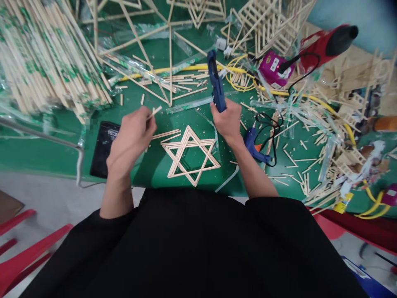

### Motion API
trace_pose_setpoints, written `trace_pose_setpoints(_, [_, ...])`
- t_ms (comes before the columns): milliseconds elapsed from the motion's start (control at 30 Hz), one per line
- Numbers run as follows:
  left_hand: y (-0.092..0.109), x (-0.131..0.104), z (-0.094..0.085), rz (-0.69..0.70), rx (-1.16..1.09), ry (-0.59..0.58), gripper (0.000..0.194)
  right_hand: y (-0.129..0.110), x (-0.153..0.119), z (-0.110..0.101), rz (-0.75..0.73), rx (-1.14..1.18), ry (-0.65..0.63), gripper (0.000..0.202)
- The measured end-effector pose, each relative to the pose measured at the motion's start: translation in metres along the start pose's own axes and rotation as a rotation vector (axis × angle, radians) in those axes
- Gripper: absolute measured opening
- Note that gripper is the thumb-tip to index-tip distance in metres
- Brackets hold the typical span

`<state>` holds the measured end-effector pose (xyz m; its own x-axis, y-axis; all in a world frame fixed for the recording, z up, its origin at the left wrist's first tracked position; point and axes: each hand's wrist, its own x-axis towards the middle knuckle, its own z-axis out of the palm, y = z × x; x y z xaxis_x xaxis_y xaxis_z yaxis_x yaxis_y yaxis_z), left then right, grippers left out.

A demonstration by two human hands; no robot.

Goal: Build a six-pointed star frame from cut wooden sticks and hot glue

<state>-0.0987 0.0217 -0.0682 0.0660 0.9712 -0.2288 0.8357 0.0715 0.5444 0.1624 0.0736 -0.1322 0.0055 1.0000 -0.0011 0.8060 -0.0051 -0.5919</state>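
A wooden star (pixel 190 144) lies flat by the near edge of the green table (pixel 62 153), between the two hands. From the left hand (pixel 132 134) it lies to the right and closer to the near edge; from the right hand (pixel 228 118), to the left and likewise closer to that edge. Both hands are about equally near it. It has no clear long axis, though one point faces the far edge. Its pale, thin sticks cross as two triangles, with some sides doubled up and the middle open. The left hand pinches a short stick (pixel 158 111) between thumb and fingers; the right is wrapped round a blue tool (pixel 217 82) aimed at the far edge. Loose sticks (pixel 166 135) lie left of the star, a phone (pixel 99 159) beside the left wrist, a glue gun (pixel 252 142) beside the right forearm
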Motion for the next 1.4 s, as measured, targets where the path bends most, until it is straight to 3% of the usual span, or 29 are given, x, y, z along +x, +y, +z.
trace_pose_setpoints(100, [0.014,0.010,0.000,0.143,-0.360,0.142,0.028,0.000,0.000,-0.001,0.000,0.022,0.015,0.027])
trace_pose_setpoints(167, [0.019,0.022,0.012,0.278,-0.637,0.194,0.041,0.000,-0.002,-0.003,0.004,0.027,0.022,0.026])
trace_pose_setpoints(200, [0.020,0.028,0.020,0.315,-0.707,0.252,0.049,0.000,-0.003,-0.004,0.005,0.030,0.026,0.026])
trace_pose_setpoints(267, [0.018,0.038,0.038,0.379,-0.773,0.256,0.057,-0.001,-0.006,-0.006,0.001,0.041,0.038,0.026])
trace_pose_setpoints(400, [0.004,0.045,0.064,0.396,-0.810,0.218,0.050,0.000,-0.009,-0.007,-0.011,0.062,0.058,0.027])
trace_pose_setpoints(533, [-0.010,0.045,0.076,0.461,-0.830,0.225,0.039,0.002,-0.007,-0.005,-0.036,0.085,0.052,0.028])
trace_pose_setpoints(633, [-0.010,0.048,0.078,0.472,-0.899,0.187,0.031,0.001,-0.006,-0.008,-0.047,0.069,0.019,0.029])
trace_pose_setpoints(733, [-0.002,0.052,0.074,0.521,-0.972,0.221,0.029,-0.004,-0.009,-0.018,-0.071,0.072,-0.037,0.030])
trace_pose_setpoints(867, [0.011,0.054,0.067,0.568,-1.051,0.241,0.038,-0.012,-0.018,-0.046,-0.103,0.124,-0.072,0.025])
trace_pose_setpoints(1033, [0.024,0.056,0.061,0.590,-1.099,0.185,0.036,-0.020,-0.025,-0.082,-0.228,-0.062,-0.069,0.012])
trace_pose_setpoints(1200, [0.024,0.068,0.065,0.649,-1.032,0.180,0.032,-0.028,-0.023,-0.103,-0.270,-0.247,-0.043,0.033])
trace_pose_setpoints(1400, [0.011,0.078,0.081,0.632,-0.955,0.068,0.018,-0.028,-0.011,-0.104,-0.283,-0.406,-0.074,0.039])
